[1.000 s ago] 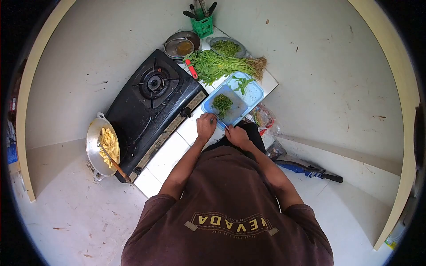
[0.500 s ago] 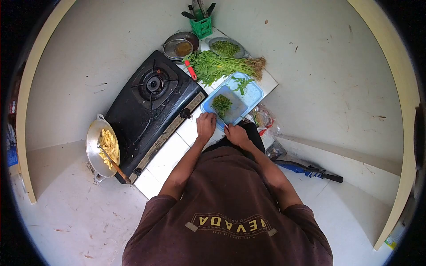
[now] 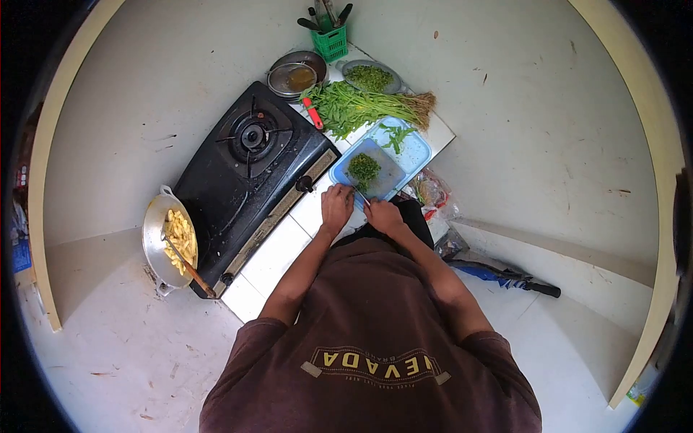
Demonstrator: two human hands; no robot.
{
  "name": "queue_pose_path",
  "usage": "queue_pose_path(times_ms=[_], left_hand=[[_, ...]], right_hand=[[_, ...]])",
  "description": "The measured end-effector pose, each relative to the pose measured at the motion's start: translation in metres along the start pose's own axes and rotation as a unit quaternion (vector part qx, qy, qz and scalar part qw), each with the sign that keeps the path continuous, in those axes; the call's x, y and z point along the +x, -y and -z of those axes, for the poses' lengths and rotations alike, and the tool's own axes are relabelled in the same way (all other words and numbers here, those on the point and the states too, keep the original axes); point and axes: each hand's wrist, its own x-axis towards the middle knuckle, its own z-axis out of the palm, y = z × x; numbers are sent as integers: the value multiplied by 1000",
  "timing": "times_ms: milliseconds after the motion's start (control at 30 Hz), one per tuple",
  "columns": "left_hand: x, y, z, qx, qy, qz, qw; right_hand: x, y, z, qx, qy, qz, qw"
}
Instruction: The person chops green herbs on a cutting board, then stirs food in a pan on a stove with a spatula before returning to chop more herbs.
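Note:
My right hand (image 3: 383,216) is wrapped round the handle of a knife (image 3: 365,200), whose blade reaches toward a pile of chopped green leaves (image 3: 364,169). The pile lies on a blue cutting board (image 3: 388,172) set in a light blue plastic tray (image 3: 419,154). My left hand (image 3: 337,206) rests at the near left edge of the board with its fingers curled down close to the blade. Whatever is under those fingers is hidden. A few loose leaves (image 3: 397,136) lie in the far part of the tray.
Beyond the tray lie whole leafy greens (image 3: 368,106), a red-handled tool (image 3: 312,114) and a plate of chopped greens (image 3: 369,78). At left stands a black gas stove (image 3: 249,180) with a pan of yellow pieces (image 3: 154,242). Strainers (image 3: 292,79) and a green basket (image 3: 330,45) sit behind.
The knife blade's angle near my left fingers has shifted slightly. Both hands stay in nearly the same place, and the whole view has moved a little.

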Motion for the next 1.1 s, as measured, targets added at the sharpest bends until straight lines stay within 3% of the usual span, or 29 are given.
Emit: queue_pose_path(times_ms=[800,1100], left_hand=[[4,10,-7,-72,13,58,996],[3,3,4,-3,6,23,1000]], right_hand=[[-7,-2,3,-16,10,5,1000],[-17,-5,5,-2,17,15,1000]])
